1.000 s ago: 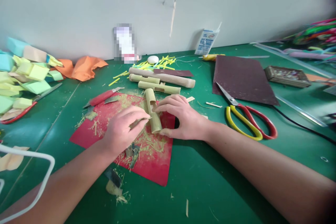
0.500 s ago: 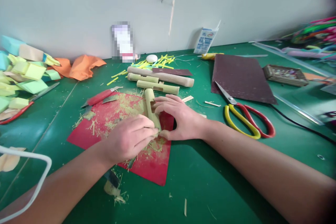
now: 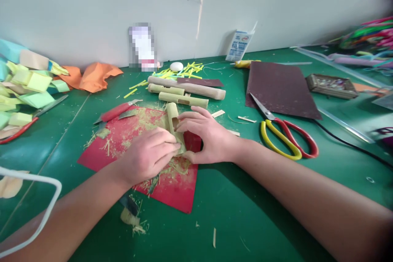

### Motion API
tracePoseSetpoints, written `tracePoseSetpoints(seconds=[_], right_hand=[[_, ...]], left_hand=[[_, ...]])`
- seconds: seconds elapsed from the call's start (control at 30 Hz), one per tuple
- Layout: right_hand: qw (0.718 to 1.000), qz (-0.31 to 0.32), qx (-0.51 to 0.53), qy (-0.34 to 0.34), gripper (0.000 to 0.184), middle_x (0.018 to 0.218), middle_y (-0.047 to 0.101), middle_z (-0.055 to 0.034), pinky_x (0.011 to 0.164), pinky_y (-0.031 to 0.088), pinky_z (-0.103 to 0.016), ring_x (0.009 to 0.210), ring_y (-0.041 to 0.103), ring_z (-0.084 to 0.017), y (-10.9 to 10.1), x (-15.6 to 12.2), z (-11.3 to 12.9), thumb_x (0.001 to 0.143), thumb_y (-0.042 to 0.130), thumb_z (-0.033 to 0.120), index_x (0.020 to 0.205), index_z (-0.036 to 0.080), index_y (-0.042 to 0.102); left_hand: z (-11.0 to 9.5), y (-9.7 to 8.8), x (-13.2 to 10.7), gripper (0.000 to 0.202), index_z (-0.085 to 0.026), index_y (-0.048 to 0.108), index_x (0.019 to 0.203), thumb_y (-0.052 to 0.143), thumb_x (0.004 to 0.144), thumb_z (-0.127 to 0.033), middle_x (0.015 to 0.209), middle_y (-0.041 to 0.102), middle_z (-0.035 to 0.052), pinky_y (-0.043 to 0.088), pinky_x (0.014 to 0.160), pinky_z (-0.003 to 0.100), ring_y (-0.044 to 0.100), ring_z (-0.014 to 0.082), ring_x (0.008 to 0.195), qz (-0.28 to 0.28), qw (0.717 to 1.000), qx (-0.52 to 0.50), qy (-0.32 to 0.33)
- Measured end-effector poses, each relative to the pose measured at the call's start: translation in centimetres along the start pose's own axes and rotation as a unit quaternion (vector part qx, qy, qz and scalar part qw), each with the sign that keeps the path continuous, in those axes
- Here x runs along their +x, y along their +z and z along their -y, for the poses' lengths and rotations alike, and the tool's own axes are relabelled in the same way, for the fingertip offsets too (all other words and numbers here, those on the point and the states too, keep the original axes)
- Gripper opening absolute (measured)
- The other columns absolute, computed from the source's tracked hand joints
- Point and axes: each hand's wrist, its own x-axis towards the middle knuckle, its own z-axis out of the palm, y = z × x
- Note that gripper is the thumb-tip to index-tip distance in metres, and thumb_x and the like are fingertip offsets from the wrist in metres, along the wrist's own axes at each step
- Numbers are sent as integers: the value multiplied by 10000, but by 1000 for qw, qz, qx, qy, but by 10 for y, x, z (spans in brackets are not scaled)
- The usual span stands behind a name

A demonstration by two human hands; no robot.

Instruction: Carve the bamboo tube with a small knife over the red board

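Observation:
A short green bamboo tube with a cut notch lies on a red mat strewn with shavings. My right hand wraps round the tube's near half, thumb below and fingers over the top, and pins it down. My left hand is closed in a pinch and pressed against the tube's left side near its near end. Whatever it grips is hidden by the fingers.
Two more bamboo tubes and a wooden rod lie behind the mat, a red-handled knife at its left corner. Yellow-and-red scissors, a brown sandpaper sheet and a black cable are to the right. Foam blocks are piled far left.
My left hand slid along the tube toward its near end, closing up to my right thumb, then eased back slightly. My right hand kept its hold on the tube.

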Motion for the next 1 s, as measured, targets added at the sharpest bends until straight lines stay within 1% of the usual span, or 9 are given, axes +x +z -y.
tracePoseSetpoints(seconds=[0.1, 0.27, 0.33, 0.43, 0.6, 0.73, 0.8, 0.9, 1.0], right_hand=[[1000, -2, -12, -15, 430, 1097, 638, -83, 1106, 197, -466, 1199, 483, -258, -2, 1, 1, 631, 658, 318, 1042, 205, 606], [1000, 2, -3, -24, 423, 1041, 647, -65, 1042, 288, -442, 1130, 476, -257, -4, 3, 0, 657, 670, 363, 1048, 206, 635], [1000, -4, 3, -25, 433, 1053, 650, -68, 1027, 300, -447, 1127, 471, -259, -3, 4, -1, 666, 678, 380, 1060, 206, 638], [1000, -7, 10, -28, 460, 1078, 657, -71, 1028, 292, -457, 1142, 462, -264, -3, 4, -2, 673, 701, 408, 1082, 205, 639], [999, 20, 14, -32, 498, 1123, 661, -44, 1065, 241, -454, 1187, 437, -260, -6, 5, -3, 706, 702, 491, 1127, 232, 638], [998, 43, 15, -40, 555, 1181, 643, -36, 1080, 210, -457, 1215, 417, -258, -9, 4, -4, 684, 730, 448, 1188, 243, 618], [998, 50, 17, -43, 560, 1199, 635, -39, 1083, 205, -450, 1222, 413, -255, -10, 3, -4, 687, 729, 443, 1197, 241, 617], [998, 51, 17, -35, 538, 1194, 638, -38, 1082, 207, -450, 1222, 415, -260, -9, 4, -4, 696, 718, 464, 1180, 244, 633], [998, 47, 21, -30, 556, 1192, 642, -32, 1072, 221, -451, 1215, 426, -260, -7, 4, -5, 686, 728, 458, 1192, 250, 627]], left_hand=[[0, 0, 0, 180, -129, 647, 1026, 567, 868, -96, 975, 652, 81, 504, 812, 346, 575, 186, 929, 20, 999, -5, 34], [2, -1, 1, 168, -132, 654, 1010, 560, 875, -100, 977, 652, 82, 504, 833, 348, 577, 185, 943, -2, 1000, 8, -10], [2, -1, 1, 158, -127, 655, 997, 563, 872, -97, 964, 654, 83, 507, 825, 343, 579, 183, 933, 2, 1000, -3, -1], [2, -1, 0, 168, -135, 648, 1013, 570, 869, -101, 968, 657, 78, 511, 818, 343, 579, 183, 930, 17, 1000, -16, 16], [3, -1, 0, 165, -159, 650, 1007, 565, 873, -113, 950, 654, 74, 515, 823, 365, 583, 194, 932, -19, 1000, 6, -22], [1, -1, -2, 179, -150, 641, 1024, 562, 871, -102, 963, 650, 75, 516, 815, 355, 570, 184, 924, 22, 999, -27, 12], [1, -1, -2, 177, -150, 642, 1025, 559, 875, -103, 957, 649, 74, 514, 815, 354, 566, 181, 920, 15, 1000, -21, -2], [0, 0, -1, 145, -147, 652, 983, 566, 873, -107, 925, 648, 74, 511, 808, 356, 571, 183, 905, -21, 999, -5, -28], [-2, 0, -1, 159, -140, 645, 995, 558, 872, -92, 923, 648, 77, 510, 806, 354, 569, 183, 903, -6, 1000, -24, -11]])
